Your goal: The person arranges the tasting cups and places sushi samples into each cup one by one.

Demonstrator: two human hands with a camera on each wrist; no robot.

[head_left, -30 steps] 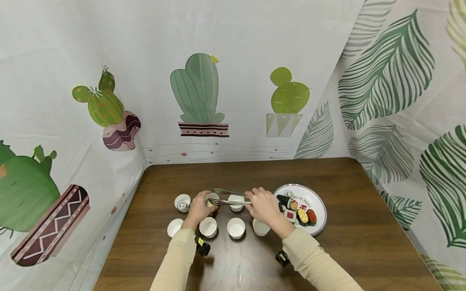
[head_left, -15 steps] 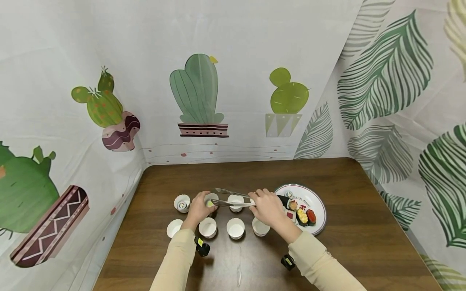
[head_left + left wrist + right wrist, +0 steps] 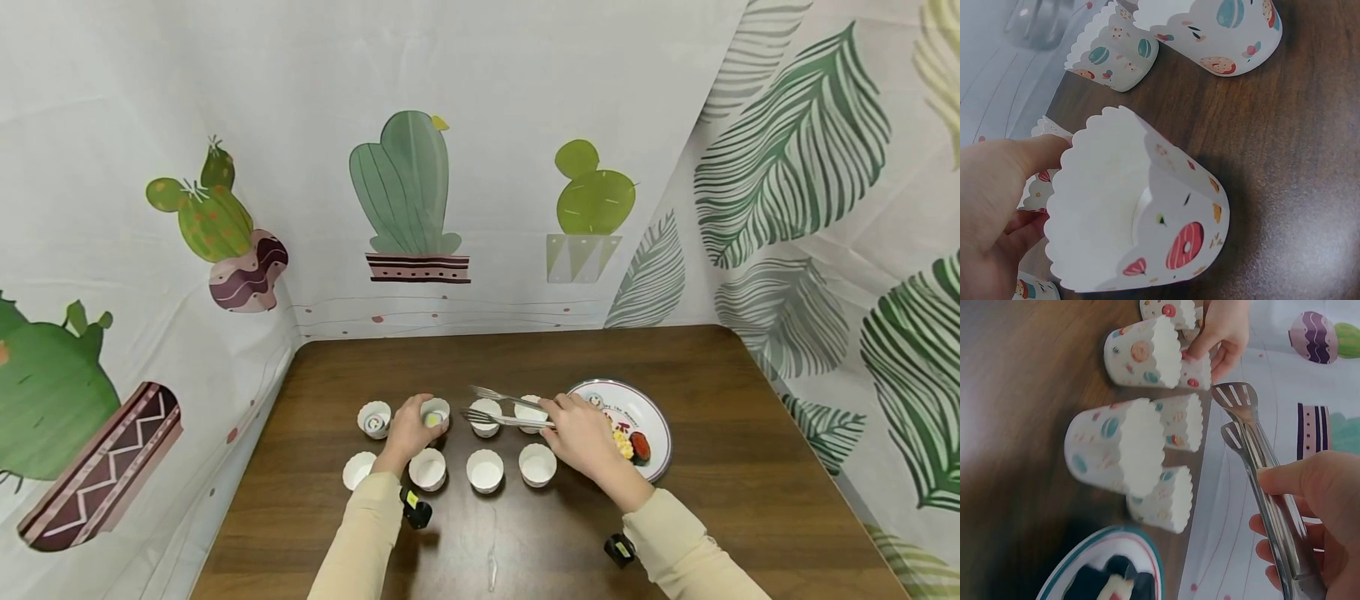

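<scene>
My left hand (image 3: 411, 433) grips a white paper baking cup (image 3: 437, 408) in the back row, with a small yellow-green item at its bottom. In the left wrist view, the thumb and fingers pinch that cup (image 3: 1035, 194) behind a larger-looking front cup (image 3: 1110, 194). Metal serving tongs (image 3: 1266, 494) lie in my right hand (image 3: 581, 433); their slotted ends stand apart with nothing between them. They hang over the back-row cups (image 3: 486, 427) right of my left hand. Inside the leftmost back cup (image 3: 366, 412) sits a small round piece.
To the right, partly behind my right hand, stands a white oval plate (image 3: 652, 417) bearing toy-like sushi pieces (image 3: 640, 446). More cups form a front row (image 3: 485, 472) on the brown wooden table (image 3: 712, 517). A printed curtain (image 3: 510, 83) hangs behind.
My right hand has moved right with the tongs, away from the cup at my left hand and over part of the plate. The left hand stays at its cup.
</scene>
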